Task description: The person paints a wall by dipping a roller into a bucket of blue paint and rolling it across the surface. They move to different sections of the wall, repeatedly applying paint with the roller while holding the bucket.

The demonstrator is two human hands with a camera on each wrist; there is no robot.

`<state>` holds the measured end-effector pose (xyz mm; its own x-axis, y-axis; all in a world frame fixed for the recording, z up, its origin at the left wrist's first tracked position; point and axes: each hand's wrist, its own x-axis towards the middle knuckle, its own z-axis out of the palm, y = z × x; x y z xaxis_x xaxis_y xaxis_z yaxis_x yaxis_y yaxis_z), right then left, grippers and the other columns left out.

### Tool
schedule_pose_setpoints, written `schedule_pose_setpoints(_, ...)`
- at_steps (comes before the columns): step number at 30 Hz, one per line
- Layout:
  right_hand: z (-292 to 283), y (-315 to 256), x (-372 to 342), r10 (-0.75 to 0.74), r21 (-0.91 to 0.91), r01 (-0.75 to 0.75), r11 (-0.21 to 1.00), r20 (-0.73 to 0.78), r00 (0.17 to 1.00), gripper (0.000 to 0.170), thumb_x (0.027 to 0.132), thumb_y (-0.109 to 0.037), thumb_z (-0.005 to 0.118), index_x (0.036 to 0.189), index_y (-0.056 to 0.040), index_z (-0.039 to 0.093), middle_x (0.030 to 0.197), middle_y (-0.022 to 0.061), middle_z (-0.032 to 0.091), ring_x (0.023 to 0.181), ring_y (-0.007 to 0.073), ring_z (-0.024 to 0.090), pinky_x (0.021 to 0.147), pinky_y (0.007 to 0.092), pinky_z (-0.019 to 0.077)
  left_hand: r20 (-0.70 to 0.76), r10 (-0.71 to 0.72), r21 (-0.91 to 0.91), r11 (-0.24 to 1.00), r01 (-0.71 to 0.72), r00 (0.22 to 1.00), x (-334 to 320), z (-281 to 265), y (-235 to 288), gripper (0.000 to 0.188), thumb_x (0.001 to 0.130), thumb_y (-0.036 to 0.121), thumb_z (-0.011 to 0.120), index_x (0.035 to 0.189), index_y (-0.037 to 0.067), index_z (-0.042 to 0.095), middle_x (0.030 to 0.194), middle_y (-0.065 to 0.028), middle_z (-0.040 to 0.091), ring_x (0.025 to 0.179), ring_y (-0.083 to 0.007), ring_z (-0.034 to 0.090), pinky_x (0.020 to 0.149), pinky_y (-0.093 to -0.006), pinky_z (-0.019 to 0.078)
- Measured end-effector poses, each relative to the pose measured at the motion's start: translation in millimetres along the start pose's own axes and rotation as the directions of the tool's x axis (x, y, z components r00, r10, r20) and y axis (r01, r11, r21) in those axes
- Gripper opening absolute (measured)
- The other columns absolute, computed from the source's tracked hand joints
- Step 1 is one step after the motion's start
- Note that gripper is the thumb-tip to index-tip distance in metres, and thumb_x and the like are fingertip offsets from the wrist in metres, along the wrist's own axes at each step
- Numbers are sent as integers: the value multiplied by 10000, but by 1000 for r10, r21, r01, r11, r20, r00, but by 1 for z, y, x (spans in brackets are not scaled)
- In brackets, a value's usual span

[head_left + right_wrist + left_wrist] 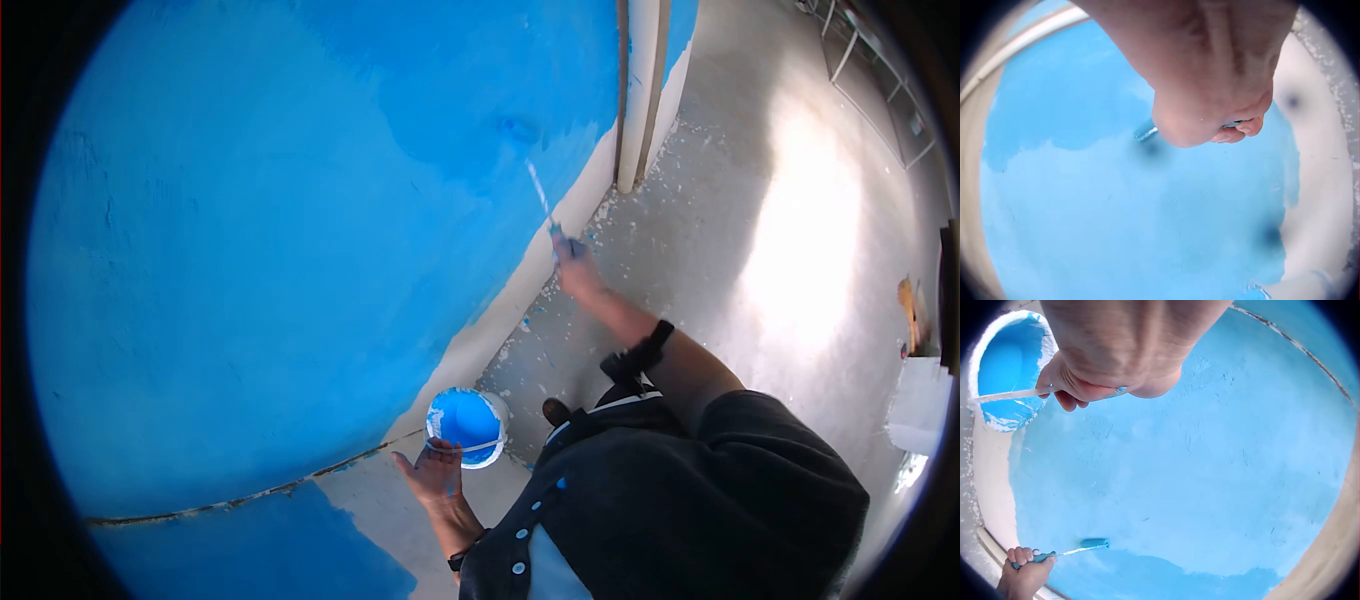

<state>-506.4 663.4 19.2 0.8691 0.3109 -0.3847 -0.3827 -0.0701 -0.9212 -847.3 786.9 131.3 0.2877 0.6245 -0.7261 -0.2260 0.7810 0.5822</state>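
My right hand (pixel 577 270) grips the handle of a paint roller (pixel 1095 543), arm stretched toward the wall. The blue roller head lies against the blue-painted wall (pixel 260 260), near the edge of a darker blue patch. My left hand (pixel 437 476) holds the thin pale handle (pixel 1013 395) of a white bucket (pixel 499 410), with fingers hooked round it in the left wrist view. Blue paint (pixel 465 420) shows inside the bucket, and its rim is smeared. In the right wrist view, the right hand (pixel 1210 106) hides most of the roller.
An unpainted pale strip (pixel 545 240) runs along the wall's lower edge. White pipes (pixel 640 100) stand at the wall's far end. Paint flecks dot the grey floor (pixel 700 230). A metal frame (pixel 850 60) and a white box (pixel 918 400) are at the right.
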Motion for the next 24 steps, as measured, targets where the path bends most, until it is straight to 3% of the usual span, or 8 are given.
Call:
schedule_pose_setpoints(1,0,-28,3,163,250,-179,952,84,983,384,842,-434,433,692,-80,424,493,9,392,376,131,394,343,279,319,-3,0,-2,1000,0,1000,0,-1,-1,723,731,678,364,729,-34,486,743,-147,485,733,-259,458,747,-394,355)
schedule_pose_setpoints(4,29,-47,-4,270,361,-291,886,109,957,381,839,-453,429,696,-101,398,486,-2,370,346,114,347,308,261,287,-15,-14,-12,1000,14,1000,1,-4,-1,718,732,677,364,732,-31,487,750,-144,488,729,-261,455,740,-392,354)
schedule_pose_setpoints(8,53,-35,-92,367,296,-488,821,380,849,393,826,-493,431,722,-116,399,487,-6,360,356,104,342,311,243,276,-36,-13,10,1000,14,999,6,-3,-3,713,726,676,381,743,-29,483,770,-134,487,721,-254,454,733,-387,356)
schedule_pose_setpoints(15,9,-61,10,318,537,-440,720,307,897,445,849,-496,368,707,-76,405,504,24,390,362,135,368,301,268,281,-6,-41,8,999,41,999,16,-13,-3,745,715,675,397,836,-58,454,787,-116,468,746,-238,442,761,-407,340)
schedule_pose_setpoints(18,18,-56,-4,351,492,-484,724,342,872,447,851,-495,367,704,-75,416,503,27,385,371,140,377,315,271,292,-70,-51,-12,999,51,996,22,-13,-5,726,722,664,400,822,-53,452,796,-118,466,740,-237,444,752,-400,343)
schedule_pose_setpoints(19,28,-64,-42,373,391,-473,790,307,876,425,841,-515,369,709,-113,406,470,-23,344,352,98,303,320,251,253,-66,-57,-11,998,57,996,23,-14,-5,726,722,664,400,822,-53,452,796,-118,466,740,-237,444,752,-400,343)
schedule_pose_setpoints(21,42,-49,-99,428,216,-533,818,390,815,418,844,-509,367,711,-115,407,464,-22,338,344,97,294,321,253,247,-26,-55,40,998,56,998,26,-15,-4,729,722,665,399,823,-56,453,805,-119,461,739,-239,444,746,-400,346)
schedule_pose_setpoints(24,44,-42,-129,398,187,-546,817,503,767,404,849,-494,368,706,-118,409,461,-22,335,334,98,283,316,256,243,-12,-53,50,997,54,999,28,-14,-1,738,725,674,379,794,-55,473,795,-130,475,738,-243,450,742,-398,350)
